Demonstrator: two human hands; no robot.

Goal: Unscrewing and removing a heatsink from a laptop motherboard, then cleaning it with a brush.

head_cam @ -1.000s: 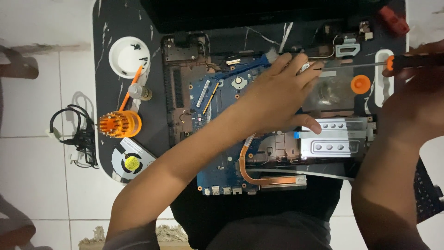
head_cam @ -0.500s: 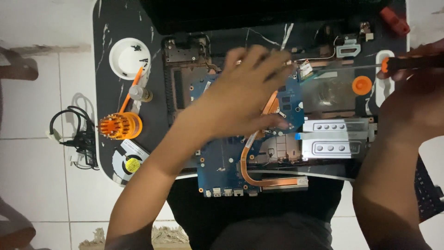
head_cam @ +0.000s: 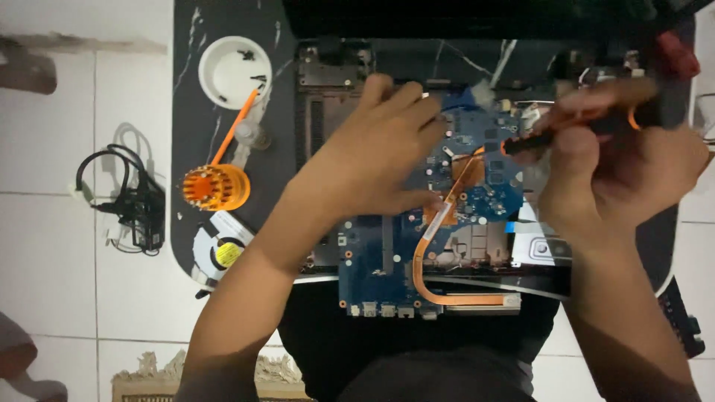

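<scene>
An opened laptop base (head_cam: 328, 82) lies on a black mat, its blue motherboard (head_cam: 380, 253) exposed with a copper heat pipe (head_cam: 436, 246) curving across it. My left hand (head_cam: 372, 156) rests flat on the left part of the board, fingers spread toward the top. My right hand (head_cam: 618, 156) grips a black and orange screwdriver (head_cam: 566, 130), its tip pointing left over the board's upper middle near the copper plate (head_cam: 465, 167).
On the mat at left stand a white round dish (head_cam: 234, 71) with small screws, an orange pen-like tool (head_cam: 234, 126), an orange bit holder (head_cam: 216, 186) and a loose cooling fan (head_cam: 220, 249). A black cable bundle (head_cam: 126, 201) lies on the white tiled floor.
My left hand slid left across the board and settled flat. My right hand brought the screwdriver in from the right edge to above the board's middle.
</scene>
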